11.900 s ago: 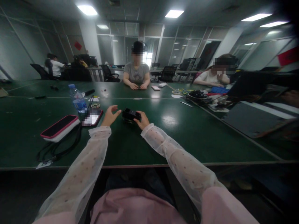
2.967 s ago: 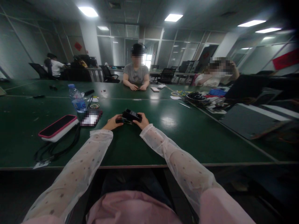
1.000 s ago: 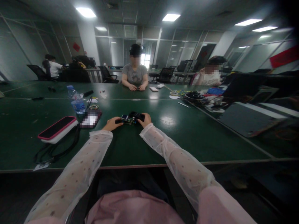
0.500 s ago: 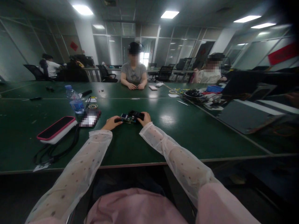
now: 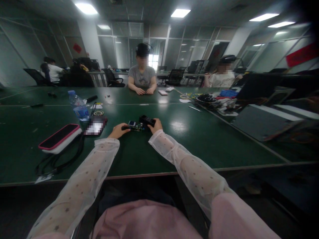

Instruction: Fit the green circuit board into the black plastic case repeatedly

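Over the green table, my left hand pinches the left end of a small green circuit board that carries a little square screen. My right hand is closed on a black rectangular case-like part. That part sits at the board's right end, tilted; whether the two are joined I cannot tell. Both hands are close together, and the fingertips of the right one are partly hidden behind the black part.
To the left are a water bottle, a pink-edged white case, a dark badge holder with its strap and a tape roll. Grey metal boxes and tangled cables lie right. A person sits opposite.
My right hand has turned the black part a little, so its left end now stands higher and more of its side shows. My left hand keeps its hold on the circuit board.
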Demonstrator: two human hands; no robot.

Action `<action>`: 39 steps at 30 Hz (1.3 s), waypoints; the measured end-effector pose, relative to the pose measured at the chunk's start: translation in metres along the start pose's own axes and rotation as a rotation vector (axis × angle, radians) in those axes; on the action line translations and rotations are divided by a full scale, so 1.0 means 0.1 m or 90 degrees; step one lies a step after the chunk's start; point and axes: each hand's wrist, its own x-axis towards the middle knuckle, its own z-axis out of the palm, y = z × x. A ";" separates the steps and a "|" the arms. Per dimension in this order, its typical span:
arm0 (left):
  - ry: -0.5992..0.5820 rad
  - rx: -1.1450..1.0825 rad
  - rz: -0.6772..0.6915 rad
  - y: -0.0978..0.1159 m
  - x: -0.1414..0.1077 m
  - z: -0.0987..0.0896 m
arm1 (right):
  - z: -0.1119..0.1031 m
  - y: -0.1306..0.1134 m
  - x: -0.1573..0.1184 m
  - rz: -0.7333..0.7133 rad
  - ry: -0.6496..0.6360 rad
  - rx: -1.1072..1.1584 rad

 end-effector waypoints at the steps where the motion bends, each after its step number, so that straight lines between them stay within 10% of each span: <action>1: -0.001 0.000 -0.001 0.00 0.00 0.00 | -0.01 -0.01 0.00 0.005 0.016 0.004; 12: 0.005 -0.004 -0.013 0.01 -0.01 0.00 | -0.07 -0.41 -0.17 -0.197 0.012 0.116; 39: 0.023 -0.062 -0.006 0.00 -0.03 0.03 | 0.06 -0.33 -0.20 -0.220 -0.133 0.026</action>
